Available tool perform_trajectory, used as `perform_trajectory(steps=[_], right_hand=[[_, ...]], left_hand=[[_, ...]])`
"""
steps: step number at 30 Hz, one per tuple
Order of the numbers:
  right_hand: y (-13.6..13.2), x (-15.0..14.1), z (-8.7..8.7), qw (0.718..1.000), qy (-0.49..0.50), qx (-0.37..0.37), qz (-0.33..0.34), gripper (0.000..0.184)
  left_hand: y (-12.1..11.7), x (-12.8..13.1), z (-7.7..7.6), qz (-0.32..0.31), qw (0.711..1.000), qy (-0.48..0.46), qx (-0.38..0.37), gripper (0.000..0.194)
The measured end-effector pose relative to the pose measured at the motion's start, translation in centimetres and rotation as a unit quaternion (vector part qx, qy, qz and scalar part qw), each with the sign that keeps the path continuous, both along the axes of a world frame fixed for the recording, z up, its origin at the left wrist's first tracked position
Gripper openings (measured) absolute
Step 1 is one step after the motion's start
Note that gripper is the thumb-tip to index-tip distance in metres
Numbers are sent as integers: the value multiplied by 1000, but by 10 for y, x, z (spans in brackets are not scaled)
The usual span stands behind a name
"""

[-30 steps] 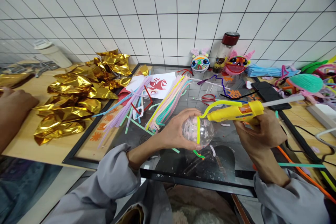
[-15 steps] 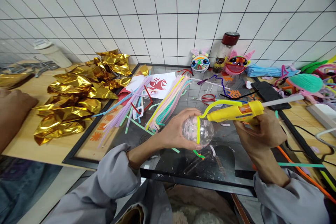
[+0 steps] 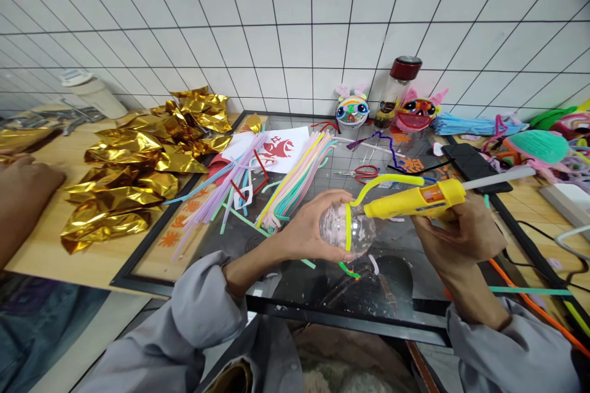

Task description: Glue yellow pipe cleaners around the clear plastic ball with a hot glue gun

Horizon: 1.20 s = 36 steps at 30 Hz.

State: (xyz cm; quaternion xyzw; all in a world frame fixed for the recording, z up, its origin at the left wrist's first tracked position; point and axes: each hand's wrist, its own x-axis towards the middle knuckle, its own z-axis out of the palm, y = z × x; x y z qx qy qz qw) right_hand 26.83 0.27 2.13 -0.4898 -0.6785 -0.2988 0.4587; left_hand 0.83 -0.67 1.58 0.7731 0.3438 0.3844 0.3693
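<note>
My left hand (image 3: 310, 228) is wrapped round a clear plastic ball (image 3: 357, 230) held above the dark glass mat. A yellow pipe cleaner (image 3: 348, 227) runs over the ball and curves up to the right. My right hand (image 3: 463, 228) grips a yellow glue gun (image 3: 417, 199) with a white glue stick poking out at its back. The gun's nozzle points left and nearly touches the ball beside the pipe cleaner.
Pastel pipe cleaners (image 3: 295, 178) and a red paper cut (image 3: 278, 148) lie on the mat (image 3: 322, 288). Gold foil (image 3: 133, 166) covers the wooden table at left, where another person's hand (image 3: 23, 181) rests. Two small masks, a bottle (image 3: 395, 89) and a phone (image 3: 470, 163) sit behind.
The glue gun's nozzle has dipped slightly and moved closer to the ball. My left hand and the ball have stayed where they were.
</note>
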Motion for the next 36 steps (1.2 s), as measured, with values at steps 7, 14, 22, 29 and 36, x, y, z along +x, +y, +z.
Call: perform_trajectory(steps=[7, 14, 22, 29, 36], right_hand=[[-2, -1, 2, 999, -15, 10, 39, 30], [-1, -2, 1, 999, -26, 27, 24, 31], [-1, -2, 3, 998, -39, 44, 11, 23], [1, -1, -2, 998, -40, 51, -14, 23], [2, 1, -3, 997, -49, 61, 4, 23]], left_hand=[[0, 0, -2, 4, 1000, 0, 2, 86], [0, 0, -1, 7, 1000, 1, -1, 86], [0, 0, 1, -5, 1000, 6, -1, 85], [-1, 1, 1, -4, 1000, 12, -4, 87], [-2, 1, 1, -9, 1000, 4, 9, 86]])
